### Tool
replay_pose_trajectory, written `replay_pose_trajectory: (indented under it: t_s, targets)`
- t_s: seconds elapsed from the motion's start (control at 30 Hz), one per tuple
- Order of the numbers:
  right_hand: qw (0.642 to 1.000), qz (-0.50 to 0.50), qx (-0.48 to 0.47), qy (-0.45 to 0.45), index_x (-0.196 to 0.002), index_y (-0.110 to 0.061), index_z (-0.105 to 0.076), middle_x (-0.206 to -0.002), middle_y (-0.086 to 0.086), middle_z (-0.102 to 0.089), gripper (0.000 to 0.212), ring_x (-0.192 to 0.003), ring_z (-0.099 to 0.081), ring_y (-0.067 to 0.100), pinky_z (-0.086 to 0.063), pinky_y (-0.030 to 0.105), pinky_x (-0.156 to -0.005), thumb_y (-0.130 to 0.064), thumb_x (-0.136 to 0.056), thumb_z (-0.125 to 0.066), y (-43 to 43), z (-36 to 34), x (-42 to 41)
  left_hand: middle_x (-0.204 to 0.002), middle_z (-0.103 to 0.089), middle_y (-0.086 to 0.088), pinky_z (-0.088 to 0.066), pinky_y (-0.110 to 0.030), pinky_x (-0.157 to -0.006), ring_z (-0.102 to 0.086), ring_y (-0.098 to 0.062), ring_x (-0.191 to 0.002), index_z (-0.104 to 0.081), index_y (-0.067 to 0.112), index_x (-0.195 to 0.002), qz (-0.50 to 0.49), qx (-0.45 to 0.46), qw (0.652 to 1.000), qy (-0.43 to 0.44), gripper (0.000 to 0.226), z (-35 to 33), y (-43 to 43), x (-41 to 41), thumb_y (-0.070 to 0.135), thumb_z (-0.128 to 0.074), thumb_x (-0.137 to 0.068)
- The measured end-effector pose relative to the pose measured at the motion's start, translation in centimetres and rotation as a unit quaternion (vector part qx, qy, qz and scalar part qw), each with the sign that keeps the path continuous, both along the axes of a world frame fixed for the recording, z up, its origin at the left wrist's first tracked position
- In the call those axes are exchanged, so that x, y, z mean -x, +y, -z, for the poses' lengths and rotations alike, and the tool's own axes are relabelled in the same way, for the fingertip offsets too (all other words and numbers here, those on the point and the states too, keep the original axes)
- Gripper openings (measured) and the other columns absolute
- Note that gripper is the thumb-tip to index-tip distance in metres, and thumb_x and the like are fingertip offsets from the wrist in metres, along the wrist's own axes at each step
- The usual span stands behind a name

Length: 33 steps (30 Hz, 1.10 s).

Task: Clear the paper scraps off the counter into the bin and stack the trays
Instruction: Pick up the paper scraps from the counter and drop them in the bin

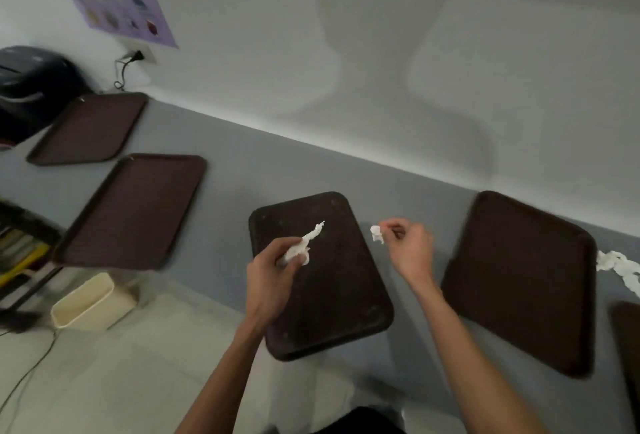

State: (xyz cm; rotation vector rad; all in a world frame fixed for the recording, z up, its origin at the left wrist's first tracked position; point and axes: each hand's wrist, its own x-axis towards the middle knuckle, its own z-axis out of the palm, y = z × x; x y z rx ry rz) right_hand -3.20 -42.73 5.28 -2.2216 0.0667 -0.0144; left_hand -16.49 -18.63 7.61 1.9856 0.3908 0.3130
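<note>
**Two paper scraps held, one lying on the tabletop**

The left hand (273,274) gripped a long scrap (304,243) of twisted white paper, its fingers curled round the thick end. The scrap's long axis ran up and to the right from the fist, and its thin tip pointed toward the wall, above the middle tray (332,312). The right hand (408,246) pinched a small scrap (376,233) between thumb and fingertips. That crumpled bit hung just left of the hand, over the bare grey tabletop (242,170) beside the middle tray's right edge.

A third scrap (620,265) lay on the tabletop, touching or almost touching the far right corner of the right tray (519,281) and trailing toward the picture's edge. That made three scraps in all.

Five dark brown trays showed, none stacked: the far-left tray (90,128), the second tray (135,212), the middle and right trays, and a fifth tray (628,340) cut off at the right edge. One cream bin (90,305) stood on the floor below the second tray.
</note>
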Motion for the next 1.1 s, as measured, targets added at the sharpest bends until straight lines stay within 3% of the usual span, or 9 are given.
replay_pose_trajectory:
  t_s: [0.1,0.23,0.37,0.47,0.57,0.73,0.93,1.1]
  targets:
    - [0.997,-0.041,-0.064,0.009,-0.098,-0.029,-0.082,-0.091,-0.018,-0.079,0.013,-0.088,-0.074,-0.001,-0.06,0.028,-0.091,-0.018,-0.093,-0.079,9.1,-0.9,5.8,-0.092,-0.077,0.023,-0.05,-0.014,-0.075,-0.071,0.001,-0.087,-0.078,0.033,-0.099,-0.031,0.005,0.999,0.023,0.015,0.1,7.0,4.9,0.027,-0.083,-0.087]
    - [0.989,-0.102,-0.108,0.024,-0.099,-0.035,-0.082,-0.09,-0.024,-0.078,0.016,-0.089,-0.073,-0.007,-0.058,0.023,-0.091,-0.022,-0.091,-0.083,20.1,-1.7,12.7,-0.098,-0.077,0.022,-0.051,-0.018,-0.082,-0.071,0.003,-0.093,-0.08,0.035,-0.094,-0.078,0.026,0.996,0.033,0.012,0.1,16.2,11.7,0.027,-0.084,-0.086]
    - [0.975,-0.153,-0.154,0.05,-0.097,-0.031,-0.084,-0.089,-0.021,-0.079,0.015,-0.087,-0.074,-0.007,-0.06,0.021,-0.089,-0.018,-0.09,-0.084,29.9,-1.9,18.0,-0.094,-0.077,0.023,-0.049,-0.014,-0.079,-0.07,0.005,-0.09,-0.082,0.032,-0.095,-0.162,0.028,0.986,0.031,0.011,0.0,24.6,17.8,0.026,-0.085,-0.086]
    - [0.96,-0.193,-0.182,0.094,-0.094,-0.027,-0.083,-0.088,-0.014,-0.08,0.015,-0.086,-0.076,0.002,-0.061,0.028,-0.089,-0.013,-0.089,-0.083,37.0,-1.3,20.3,-0.091,-0.077,0.023,-0.049,-0.013,-0.077,-0.069,0.007,-0.088,-0.082,0.031,-0.097,-0.232,0.04,0.971,0.031,0.013,0.0,30.2,21.3,0.025,-0.084,-0.087]
    - [0.949,-0.224,-0.193,0.113,-0.092,-0.024,-0.083,-0.086,-0.009,-0.081,0.017,-0.086,-0.077,0.008,-0.061,0.031,-0.087,-0.008,-0.087,-0.083,43.9,-0.4,22.0,-0.095,-0.077,0.023,-0.056,-0.022,-0.083,-0.071,0.004,-0.088,-0.082,0.033,-0.101,-0.28,0.046,0.958,0.035,0.015,1.0,35.9,24.2,0.026,-0.083,-0.088]
    - [0.936,-0.25,-0.209,0.133,-0.091,-0.02,-0.081,-0.086,-0.006,-0.08,0.015,-0.084,-0.075,0.009,-0.056,0.02,-0.078,-0.006,-0.087,-0.083,55.6,2.3,23.7,-0.095,-0.077,0.024,-0.058,-0.026,-0.082,-0.072,0.002,-0.089,-0.083,0.032,-0.1,-0.325,0.043,0.943,0.055,0.015,3.7,46.4,27.0,0.023,-0.082,-0.088]
    - [0.93,-0.254,-0.192,0.183,-0.092,-0.021,-0.08,-0.088,-0.004,-0.081,0.014,-0.087,-0.077,0.013,-0.063,0.033,-0.085,-0.01,-0.086,-0.086,71.3,9.1,23.7,-0.091,-0.077,0.022,-0.054,-0.026,-0.077,-0.068,0.001,-0.088,-0.08,0.032,-0.093,-0.336,0.048,0.933,0.119,0.01,8.4,60.8,27.2,0.024,-0.081,-0.086]
    - [0.932,-0.226,-0.17,0.226,-0.088,-0.024,-0.079,-0.086,-0.01,-0.08,0.015,-0.085,-0.076,0.007,-0.063,0.033,-0.086,-0.011,-0.085,-0.086,83.4,11.9,23.6,-0.09,-0.077,0.018,-0.049,-0.022,-0.072,-0.069,0.001,-0.085,-0.078,0.031,-0.092,-0.331,0.075,0.921,0.19,0.007,10.4,71.9,26.8,0.03,-0.081,-0.086]
